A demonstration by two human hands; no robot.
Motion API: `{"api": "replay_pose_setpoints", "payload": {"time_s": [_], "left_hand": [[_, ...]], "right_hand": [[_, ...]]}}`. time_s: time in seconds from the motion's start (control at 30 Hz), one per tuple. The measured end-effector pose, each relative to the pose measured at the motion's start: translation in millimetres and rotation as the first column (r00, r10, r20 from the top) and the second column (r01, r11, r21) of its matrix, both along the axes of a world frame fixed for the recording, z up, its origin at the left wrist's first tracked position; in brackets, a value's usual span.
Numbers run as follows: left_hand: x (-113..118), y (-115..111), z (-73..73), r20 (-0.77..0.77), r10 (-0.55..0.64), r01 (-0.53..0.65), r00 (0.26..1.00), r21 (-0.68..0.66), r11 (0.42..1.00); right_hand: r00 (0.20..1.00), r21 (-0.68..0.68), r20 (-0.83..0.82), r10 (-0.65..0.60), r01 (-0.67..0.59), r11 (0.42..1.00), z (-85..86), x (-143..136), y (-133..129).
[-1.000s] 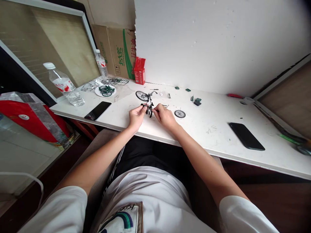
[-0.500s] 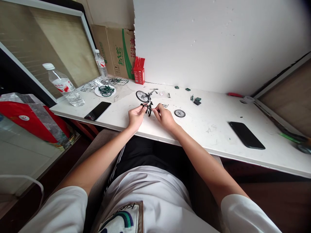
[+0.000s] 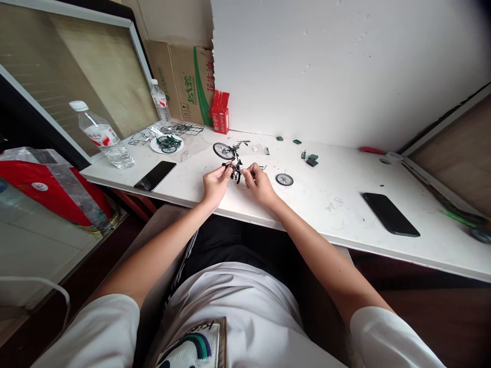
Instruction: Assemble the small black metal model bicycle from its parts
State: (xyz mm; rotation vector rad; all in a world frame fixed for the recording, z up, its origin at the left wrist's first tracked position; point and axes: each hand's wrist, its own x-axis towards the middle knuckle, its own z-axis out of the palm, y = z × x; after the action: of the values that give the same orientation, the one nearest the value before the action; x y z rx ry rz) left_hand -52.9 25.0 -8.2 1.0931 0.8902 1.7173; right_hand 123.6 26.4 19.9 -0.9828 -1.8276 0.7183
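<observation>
A dark miniature bicycle (image 3: 224,151) is above the white table, its one fitted spoked wheel and handlebar pointing away from me. My left hand (image 3: 216,185) grips its frame end between thumb and fingertips. Just right of the frame, my right hand (image 3: 261,185) has thumb and index finger pinched together; what lies between them is too small to make out. To the right of that hand, a loose spoked wheel (image 3: 284,179) lies flat on the table. Small thin pieces (image 3: 264,167) lie behind the right fingers, partly hidden.
Small dark green parts (image 3: 312,159) lie farther back. At left stand two water bottles (image 3: 103,140), near a white plate (image 3: 153,146) with green parts. Black phones lie left (image 3: 155,176) and right (image 3: 390,214). A red box (image 3: 220,113) stands by a cardboard carton (image 3: 192,82).
The bicycle's front wheel and handlebar have shifted slightly in my left hand's grip. My right fingertips have moved slightly right, away from the frame.
</observation>
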Motion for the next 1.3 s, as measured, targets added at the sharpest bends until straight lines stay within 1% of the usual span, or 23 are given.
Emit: {"api": "replay_pose_setpoints", "payload": {"time_s": [0.13, 0.27, 0.33, 0.4, 0.47, 0.57, 0.7, 0.8, 0.97, 1.3], "left_hand": [[-2.6, 1.6, 2.9, 0.127, -0.052, 0.064, 0.991, -0.098, 0.993], [-5.9, 2.8, 7.2, 0.216, -0.113, 0.147, 0.97, -0.148, 0.978], [-6.5, 2.6, 10.0, 0.248, -0.168, 0.208, 0.954, -0.146, 0.967], [-6.5, 1.9, 13.0, 0.276, -0.205, 0.253, 0.939, -0.151, 0.956], [-6.1, 1.0, 15.3, 0.301, -0.204, 0.265, 0.932, -0.178, 0.948], [-5.4, -0.7, 17.3, 0.323, -0.214, 0.287, 0.922, -0.198, 0.937], [-5.0, -2.4, 17.3, 0.323, -0.296, 0.36, 0.899, -0.157, 0.92], [-5.5, -2.3, 16.3, 0.331, -0.317, 0.379, 0.889, -0.142, 0.914], [-5.6, -2.2, 15.9, 0.322, -0.308, 0.371, 0.895, -0.157, 0.915], [-3.7, -7.0, 21.2, 0.31, -0.322, 0.388, 0.895, -0.182, 0.903]], "right_hand": [[0.998, 0.104, 0.017, -0.058, 0.056, 0.993, 1.7, 3.1, 3.7], [0.993, 0.215, 0.014, -0.118, 0.112, 0.97, 3.4, 1.9, 0.3], [0.988, 0.288, 0.057, -0.142, 0.12, 0.95, 4.1, -0.3, -4.3], [0.98, 0.344, 0.126, -0.154, 0.102, 0.933, 3.6, -2.8, -8.7], [0.968, 0.393, 0.18, -0.174, 0.091, 0.915, 1.0, -5.0, -10.8], [0.949, 0.453, 0.211, -0.236, 0.119, 0.884, -5.4, -6.6, -8.8], [0.937, 0.496, 0.192, -0.293, 0.165, 0.853, -12.3, -6.7, -3.8], [0.935, 0.508, 0.177, -0.306, 0.179, 0.842, -14.2, -7.0, -2.7], [0.94, 0.496, 0.172, -0.296, 0.177, 0.85, -16.0, -6.7, -1.6], [0.945, 0.468, 0.16, -0.284, 0.18, 0.865, -17.1, -5.0, 0.1]]}}
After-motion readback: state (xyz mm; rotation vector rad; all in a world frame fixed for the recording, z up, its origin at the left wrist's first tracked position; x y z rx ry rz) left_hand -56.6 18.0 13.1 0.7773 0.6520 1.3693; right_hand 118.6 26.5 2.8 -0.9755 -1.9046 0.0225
